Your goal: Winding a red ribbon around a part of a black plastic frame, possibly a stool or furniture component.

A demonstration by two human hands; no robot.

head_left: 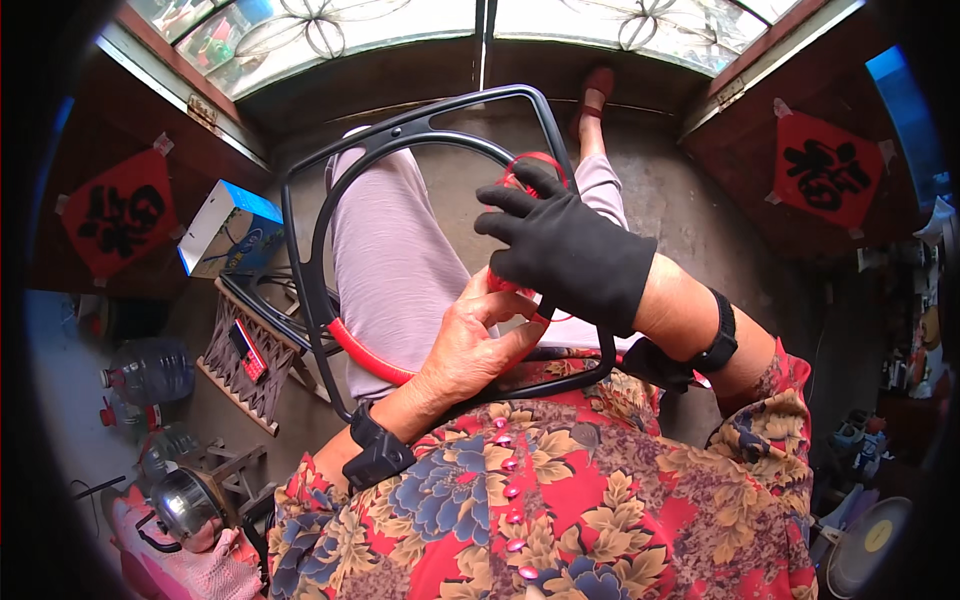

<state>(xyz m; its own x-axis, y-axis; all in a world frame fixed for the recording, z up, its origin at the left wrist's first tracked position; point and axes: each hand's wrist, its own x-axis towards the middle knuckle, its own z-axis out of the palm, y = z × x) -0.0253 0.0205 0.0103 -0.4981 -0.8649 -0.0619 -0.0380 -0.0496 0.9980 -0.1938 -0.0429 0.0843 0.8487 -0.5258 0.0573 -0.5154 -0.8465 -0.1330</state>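
Note:
Across my lap lies a black tubular frame [300, 235], a rounded outer bar with an inner ring. A shiny red wrapping [368, 352] covers a stretch of the ring at the lower left. My bare left hand [475, 340] is closed at the near part of the ring, thumb and fingers pinching by a red strip; its exact hold is partly hidden. Above it my right hand [570, 240], in a black glove, curls its fingers around a bundle of red strip [522, 172], whose loops stick out past the fingertips. The glove covers most of the bundle.
On the left a folding stool [245, 365] with a webbed seat bears a red and black phone-like object [250, 352]. Beyond it stands a blue and white box [235, 232]. A kettle [187, 508] and clear plastic bottles [150, 372] are at lower left. Glazed doors stand ahead.

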